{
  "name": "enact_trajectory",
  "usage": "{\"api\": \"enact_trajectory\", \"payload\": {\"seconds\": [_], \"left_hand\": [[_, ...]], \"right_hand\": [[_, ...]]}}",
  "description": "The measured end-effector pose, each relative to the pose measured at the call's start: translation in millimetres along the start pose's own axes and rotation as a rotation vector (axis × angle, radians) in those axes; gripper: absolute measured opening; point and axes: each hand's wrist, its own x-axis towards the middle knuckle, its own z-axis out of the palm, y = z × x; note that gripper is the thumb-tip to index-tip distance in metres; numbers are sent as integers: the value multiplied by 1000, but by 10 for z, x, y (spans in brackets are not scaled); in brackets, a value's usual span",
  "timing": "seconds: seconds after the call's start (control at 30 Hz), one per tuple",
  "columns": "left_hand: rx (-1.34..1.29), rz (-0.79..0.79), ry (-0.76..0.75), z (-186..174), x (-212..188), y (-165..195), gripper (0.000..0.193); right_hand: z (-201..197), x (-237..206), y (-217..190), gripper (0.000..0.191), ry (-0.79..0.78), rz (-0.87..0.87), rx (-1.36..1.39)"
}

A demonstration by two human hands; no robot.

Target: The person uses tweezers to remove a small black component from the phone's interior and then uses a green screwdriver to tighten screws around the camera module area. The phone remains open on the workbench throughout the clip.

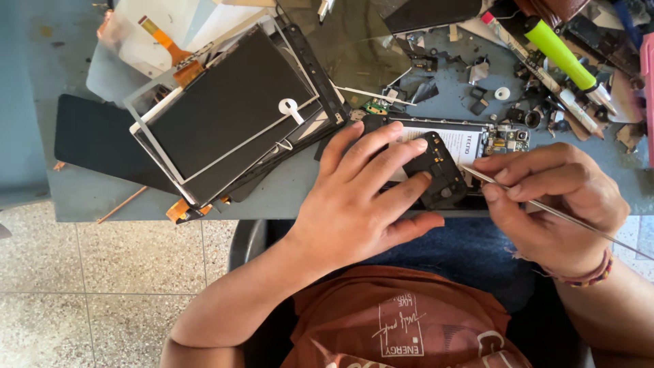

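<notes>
An opened phone (470, 140) lies at the near edge of the grey bench, its white battery and small circuit board showing. My left hand (361, 197) rests over it, fingers pressing a loose black plastic cover piece (439, 174). My right hand (552, 204) pinches thin metal tweezers (545, 208), whose tip points at the right edge of that black piece.
A stack of black screen panels and frames (231, 112) lies at the left. A green-handled tool (558, 51) and several small phone parts and scraps (490, 92) cover the back right. The bench edge (136, 215) drops to a speckled floor.
</notes>
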Motion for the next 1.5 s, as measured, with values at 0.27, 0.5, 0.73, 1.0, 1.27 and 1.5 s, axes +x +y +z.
{"api": "enact_trajectory", "payload": {"seconds": [0.27,0.5,0.73,1.0,1.27,1.5], "left_hand": [[0,20,-18,33,26,-1,44],[11,54,-16,73,10,4,35],[5,50,-15,55,-12,-15,28],[-12,34,-23,60,-24,-57,25],[-22,32,-31,57,-21,-62,23],[-28,23,-30,47,-23,-57,22]], "right_hand": [[-15,31,-26,26,-12,-3,-38],[71,140,-120,24,-3,-20,-162],[187,225,-137,24,-9,-58,-209],[212,265,-140,23,-43,-66,-225],[232,259,-117,23,-42,-86,-226],[231,270,-141,23,-49,-66,-223]]}}
